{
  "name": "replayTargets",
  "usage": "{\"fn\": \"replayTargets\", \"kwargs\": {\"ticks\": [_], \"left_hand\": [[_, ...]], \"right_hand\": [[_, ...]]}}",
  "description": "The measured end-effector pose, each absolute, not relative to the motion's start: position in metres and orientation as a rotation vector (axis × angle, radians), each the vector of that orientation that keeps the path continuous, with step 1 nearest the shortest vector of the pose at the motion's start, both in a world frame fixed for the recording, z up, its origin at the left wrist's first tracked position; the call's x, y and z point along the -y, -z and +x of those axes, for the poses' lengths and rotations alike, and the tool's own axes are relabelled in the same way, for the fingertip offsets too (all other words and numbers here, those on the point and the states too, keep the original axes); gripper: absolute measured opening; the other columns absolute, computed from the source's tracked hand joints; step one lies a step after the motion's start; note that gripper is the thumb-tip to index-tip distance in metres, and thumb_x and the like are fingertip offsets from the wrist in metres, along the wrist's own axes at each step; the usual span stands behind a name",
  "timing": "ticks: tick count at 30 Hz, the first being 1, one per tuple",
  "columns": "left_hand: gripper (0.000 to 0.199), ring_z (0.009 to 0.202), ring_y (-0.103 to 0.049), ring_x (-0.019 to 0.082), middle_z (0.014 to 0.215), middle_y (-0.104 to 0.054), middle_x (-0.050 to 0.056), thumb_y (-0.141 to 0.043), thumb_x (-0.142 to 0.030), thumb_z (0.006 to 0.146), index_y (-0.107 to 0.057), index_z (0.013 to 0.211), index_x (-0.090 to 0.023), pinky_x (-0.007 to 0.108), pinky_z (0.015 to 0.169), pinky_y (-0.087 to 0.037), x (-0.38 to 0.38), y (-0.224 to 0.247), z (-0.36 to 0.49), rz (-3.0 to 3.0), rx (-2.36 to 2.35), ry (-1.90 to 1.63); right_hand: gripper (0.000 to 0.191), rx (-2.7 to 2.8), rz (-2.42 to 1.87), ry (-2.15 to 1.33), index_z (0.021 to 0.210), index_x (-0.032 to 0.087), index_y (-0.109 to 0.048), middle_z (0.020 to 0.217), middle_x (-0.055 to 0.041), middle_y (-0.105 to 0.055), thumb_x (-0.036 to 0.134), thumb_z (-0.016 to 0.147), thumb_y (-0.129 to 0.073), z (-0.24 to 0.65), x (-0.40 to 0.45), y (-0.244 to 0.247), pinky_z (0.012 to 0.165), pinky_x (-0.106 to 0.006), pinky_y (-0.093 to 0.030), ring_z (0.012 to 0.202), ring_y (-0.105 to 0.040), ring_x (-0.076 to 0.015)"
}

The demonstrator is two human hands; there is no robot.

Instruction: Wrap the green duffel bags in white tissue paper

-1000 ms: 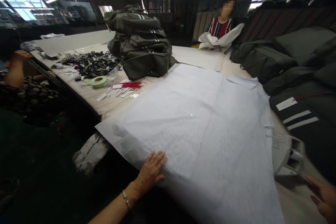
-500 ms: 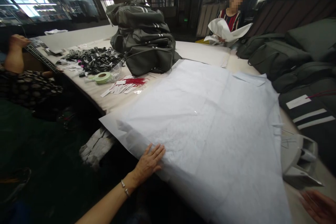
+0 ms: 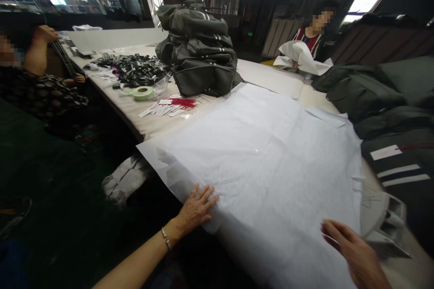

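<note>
Large sheets of thin white paper [image 3: 271, 158] lie over the table's near corner, and their front edge hangs past it. My left hand [image 3: 196, 207] rests flat on the front edge of the paper, fingers apart, a bracelet on the wrist. Over the right side of the paper is my right hand [image 3: 356, 250], its fingers stretched out and close together; I see nothing in it. Whether it touches the paper I cannot tell. Beyond it sits a grey tape dispenser [image 3: 379, 226], partly hidden by the hand and the paper.
Dark bags [image 3: 203, 72] are stacked at the back, and more bags [image 3: 396, 144] lie along the right. Red-stringed tags [image 3: 172, 106], green tape [image 3: 142, 93] and black straps [image 3: 135, 70] lie at left. One co-worker [image 3: 44, 90] holds a strap; another [image 3: 310, 36] handles white paper.
My right hand has come in from the lower right edge to over the paper. My left hand stays on the paper's front edge. The view has shifted slightly.
</note>
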State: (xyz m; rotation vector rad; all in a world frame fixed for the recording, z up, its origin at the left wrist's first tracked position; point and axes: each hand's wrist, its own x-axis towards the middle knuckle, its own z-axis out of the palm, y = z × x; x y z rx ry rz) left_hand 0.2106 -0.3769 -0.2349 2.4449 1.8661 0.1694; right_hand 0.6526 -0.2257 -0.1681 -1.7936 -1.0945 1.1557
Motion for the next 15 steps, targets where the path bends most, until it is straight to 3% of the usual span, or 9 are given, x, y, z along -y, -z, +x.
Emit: {"fn": "replayTargets", "kwargs": {"ticks": [2,5,7,9,15], "left_hand": [[0.088,0.143,-0.028,0.033,0.155,-0.034,0.013,-0.082,-0.032,0.075,-0.033,0.148,-0.029,0.059,0.117,-0.014,0.379,0.237,0.216,2.423,-1.911,-0.172],[0.087,0.143,-0.027,0.034,0.155,-0.033,0.014,-0.082,-0.037,0.075,-0.034,0.147,-0.027,0.059,0.116,-0.016,0.381,0.24,0.221,2.391,-1.952,-0.208],[0.087,0.144,-0.025,0.034,0.156,-0.031,0.013,-0.08,-0.041,0.076,-0.033,0.148,-0.027,0.059,0.117,-0.015,0.382,0.242,0.223,2.379,-1.96,-0.235],[0.086,0.145,-0.023,0.033,0.157,-0.029,0.012,-0.078,-0.045,0.077,-0.032,0.148,-0.028,0.059,0.117,-0.014,0.384,0.244,0.223,2.368,-1.966,-0.266],[0.085,0.145,-0.023,0.032,0.157,-0.03,0.011,-0.075,-0.048,0.079,-0.031,0.149,-0.027,0.058,0.117,-0.015,0.384,0.247,0.221,2.354,-1.938,-0.349]], "right_hand": [[0.044,1.308,-1.637,-1.464,0.087,0.017,-0.067,0.08,-0.0042,-0.067,0.051,0.062,-0.078,0.583,0.232,0.157,0.073,-0.035,-0.057,0.075,-0.065,-0.022],[0.029,1.648,-1.443,-1.715,0.082,0.018,-0.062,0.067,-0.0003,-0.064,0.043,0.069,-0.07,0.487,0.238,0.146,0.066,-0.03,-0.052,0.066,-0.061,-0.0166],[0.032,1.728,-1.412,-1.808,0.089,0.019,-0.057,0.061,0.0024,-0.062,0.036,0.065,-0.07,0.446,0.237,0.148,0.059,-0.029,-0.05,0.06,-0.06,-0.0158],[0.038,1.763,-1.441,-1.843,0.092,0.021,-0.051,0.058,0.004,-0.061,0.03,0.061,-0.071,0.425,0.231,0.156,0.055,-0.028,-0.048,0.056,-0.059,-0.0158],[0.025,1.964,-1.7,-1.668,0.075,0.023,-0.042,0.054,0.0027,-0.06,0.025,0.067,-0.066,0.415,0.205,0.185,0.049,-0.024,-0.044,0.05,-0.057,-0.014]]}}
